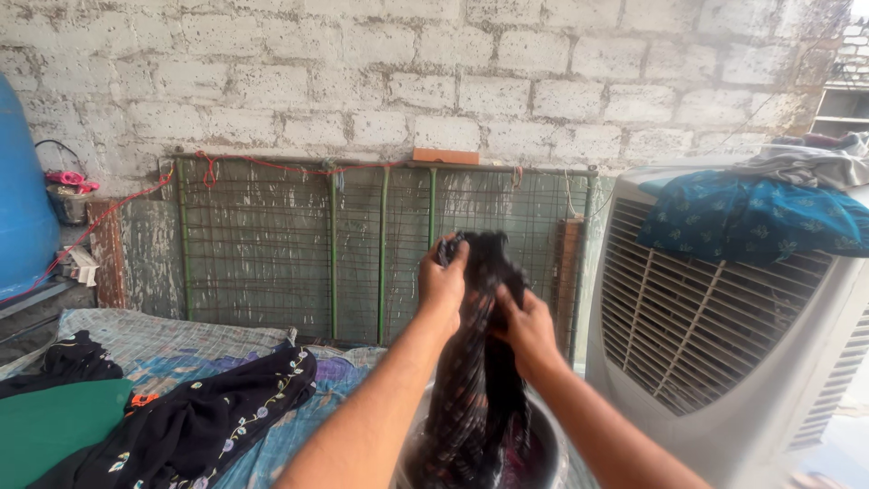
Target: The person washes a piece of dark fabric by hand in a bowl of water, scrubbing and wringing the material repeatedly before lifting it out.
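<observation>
Brickwork backs a green wire frame (380, 249); an air cooler (724, 335) stands right. Dark wet cloth (480, 362) hangs above a metal basin (548, 444), both hands clenched around it: left hand (442, 282) higher, right hand (527, 330) lower. Wringing works best with opposed twists, drips falling into the basin.

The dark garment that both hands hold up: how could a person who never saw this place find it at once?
Start at the big white air cooler on the right; just left of it stands a metal basin. Over it the left hand and right hand grip the dark garment. Unlike the flowered black cloth lying flat at left, it hangs down.
</observation>
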